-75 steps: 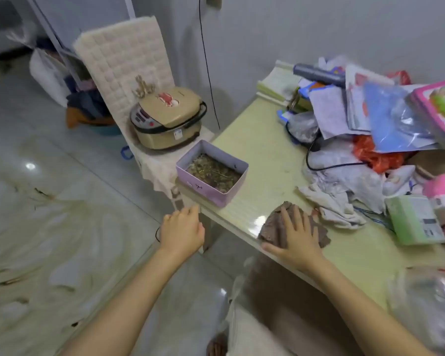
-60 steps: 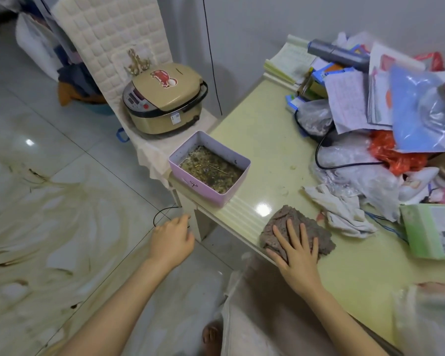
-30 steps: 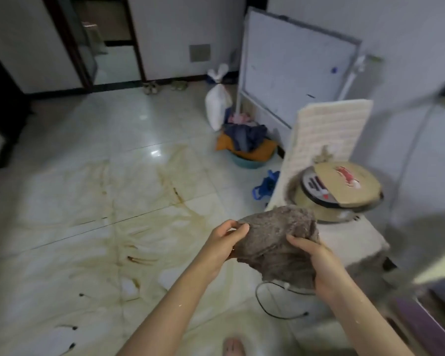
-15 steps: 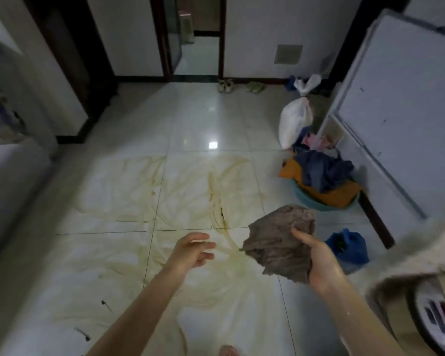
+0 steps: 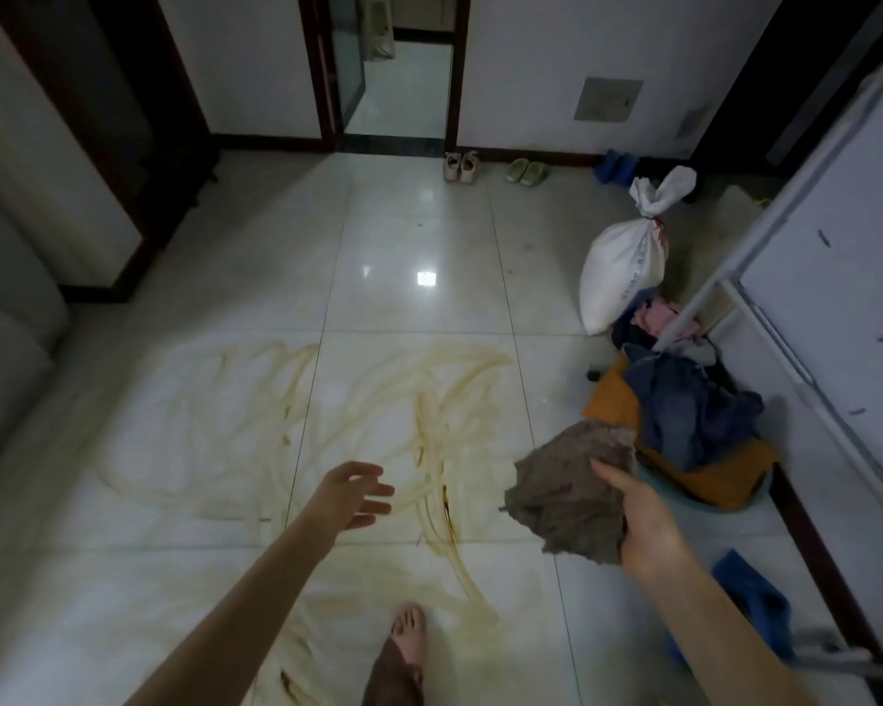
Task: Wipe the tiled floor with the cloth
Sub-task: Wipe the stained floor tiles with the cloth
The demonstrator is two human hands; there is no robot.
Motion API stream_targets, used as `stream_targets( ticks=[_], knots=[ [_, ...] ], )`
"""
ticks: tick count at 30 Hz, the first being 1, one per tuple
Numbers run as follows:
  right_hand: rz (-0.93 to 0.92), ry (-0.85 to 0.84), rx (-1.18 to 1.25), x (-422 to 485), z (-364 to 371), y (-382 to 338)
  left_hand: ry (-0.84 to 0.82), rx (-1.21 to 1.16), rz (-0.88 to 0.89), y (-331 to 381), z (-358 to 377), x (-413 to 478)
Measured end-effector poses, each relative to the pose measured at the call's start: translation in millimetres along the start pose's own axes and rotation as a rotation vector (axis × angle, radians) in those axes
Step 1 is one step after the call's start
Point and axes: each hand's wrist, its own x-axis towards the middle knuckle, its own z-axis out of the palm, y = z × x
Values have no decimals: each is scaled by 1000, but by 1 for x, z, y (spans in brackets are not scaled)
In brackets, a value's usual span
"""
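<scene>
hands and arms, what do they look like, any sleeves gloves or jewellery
The left hand and right hand are bare: no gloves, and no watch, ring or bracelet visible. No sleeves show anywhere up to the frame edge.

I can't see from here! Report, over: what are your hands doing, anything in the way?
Right hand grips cloth, in the air. Left hand open, empty. Tiled floor streaked brown, unwiped. Bare foot stands among the streaks.
</scene>
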Motion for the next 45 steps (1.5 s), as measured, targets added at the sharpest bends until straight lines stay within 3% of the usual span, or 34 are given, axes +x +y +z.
stream_targets(
  ticks=[11, 18, 25, 28, 32, 36, 38, 40, 42, 45],
  knots=[
    [78, 116, 26, 205, 67, -130, -32, 82, -62, 168, 20, 218],
    [169, 115, -66, 427, 108, -186, 62, 55, -169, 227, 49, 401],
    [156, 162, -231, 664, 137, -170, 162, 196, -232, 205, 62, 619],
    [158, 162, -279, 750, 136, -136, 124, 380, -196, 169, 65, 708],
    [145, 193, -364, 856, 115, -78, 67, 836, -60, 108, 69, 823],
    [-31, 239, -672, 949, 83, -33, 40, 1156, 51, 44, 65, 934],
    [-218, 296, -880, 991, 70, -11, 56, 1381, 93, 12, 59, 984],
    [-444, 240, -1098, 1030, 62, 23, 65, 1531, 133, -18, 58, 1024],
    [-459, 137, -1481, 1069, 57, 67, 101, 1550, 181, -40, 60, 1056],
    [-472, 224, -1908, 1114, 52, 111, 118, 1547, 183, -56, 58, 1081]
  ],
)
